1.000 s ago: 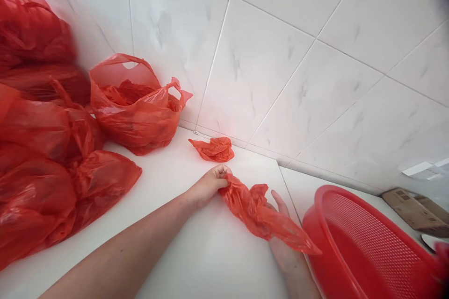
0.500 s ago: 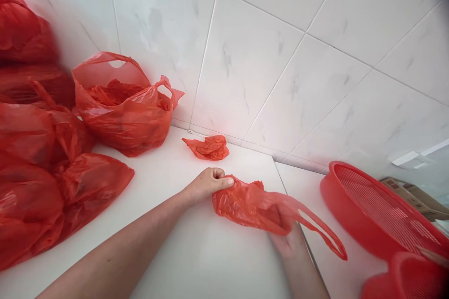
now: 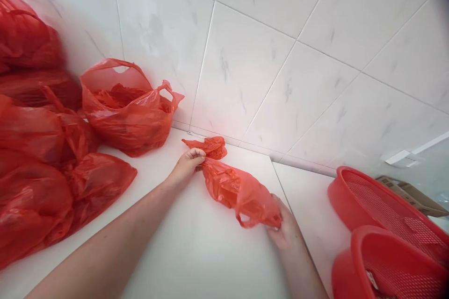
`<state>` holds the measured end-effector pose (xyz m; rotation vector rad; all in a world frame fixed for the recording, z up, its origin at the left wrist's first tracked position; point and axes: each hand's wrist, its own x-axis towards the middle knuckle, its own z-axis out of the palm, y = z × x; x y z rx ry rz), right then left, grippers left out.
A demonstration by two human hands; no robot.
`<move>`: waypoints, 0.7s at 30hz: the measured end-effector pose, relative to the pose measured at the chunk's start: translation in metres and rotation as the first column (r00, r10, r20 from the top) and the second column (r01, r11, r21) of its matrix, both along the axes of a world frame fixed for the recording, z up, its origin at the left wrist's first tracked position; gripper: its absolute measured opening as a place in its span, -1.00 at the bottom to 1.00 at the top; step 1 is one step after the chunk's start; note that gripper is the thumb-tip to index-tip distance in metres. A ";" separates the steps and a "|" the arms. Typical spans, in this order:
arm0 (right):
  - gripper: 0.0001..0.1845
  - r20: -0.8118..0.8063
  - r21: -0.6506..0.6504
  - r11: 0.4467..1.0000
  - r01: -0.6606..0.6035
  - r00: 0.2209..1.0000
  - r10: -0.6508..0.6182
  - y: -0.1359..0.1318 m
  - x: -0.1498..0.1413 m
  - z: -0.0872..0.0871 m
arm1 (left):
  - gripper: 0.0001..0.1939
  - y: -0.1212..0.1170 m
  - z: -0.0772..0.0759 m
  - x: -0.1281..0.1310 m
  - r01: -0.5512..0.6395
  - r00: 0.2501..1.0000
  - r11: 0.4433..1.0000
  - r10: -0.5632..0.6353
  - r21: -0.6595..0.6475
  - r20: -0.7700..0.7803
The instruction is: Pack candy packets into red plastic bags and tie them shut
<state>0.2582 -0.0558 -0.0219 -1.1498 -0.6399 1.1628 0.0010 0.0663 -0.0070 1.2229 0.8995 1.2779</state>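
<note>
A thin red plastic bag (image 3: 233, 187) is stretched between my two hands above the white tabletop (image 3: 196, 243). My left hand (image 3: 189, 164) pinches its far-left corner between thumb and fingers. At the other end my right hand (image 3: 282, 224) grips the bag near a handle loop, some fingers hidden behind the plastic. Just behind my left hand, a crumpled red plastic bag (image 3: 214, 146) lies close to the wall.
To the left stands an open red carrier bag (image 3: 129, 126) stuffed with crumpled red plastic. More filled red bags (image 3: 31, 196) pile up beside it. Red plastic baskets (image 3: 351, 261) sit at the right, with a cardboard box (image 3: 410, 194) behind. A tiled wall (image 3: 252, 70) rises at the back.
My left hand has moved left and away from me, drawing the bag out longer. My right hand now shows at the bag's end, and the long handle loop no longer trails to the right.
</note>
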 end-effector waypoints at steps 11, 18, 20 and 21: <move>-0.64 0.123 -0.049 0.998 0.030 0.992 -0.024 -0.004 -0.008 0.001 | -0.88 -0.085 0.015 0.038 0.432 0.652 0.569 0.339 0.699 -0.678; -0.33 0.833 0.472 0.880 -0.057 0.355 -0.424 -0.032 -0.045 0.025 | -0.66 -0.080 -0.011 0.037 0.504 0.523 0.619 0.337 0.603 -0.783; -0.28 0.915 0.383 0.897 -0.220 0.223 -0.336 -0.030 -0.054 0.024 | -0.52 -0.078 -0.015 0.037 0.484 0.580 0.628 0.290 0.609 -0.761; -0.36 0.938 0.317 0.919 -0.236 0.217 -0.269 -0.027 -0.054 0.022 | -0.48 -0.078 -0.017 0.036 0.474 0.606 0.638 0.263 0.606 -0.751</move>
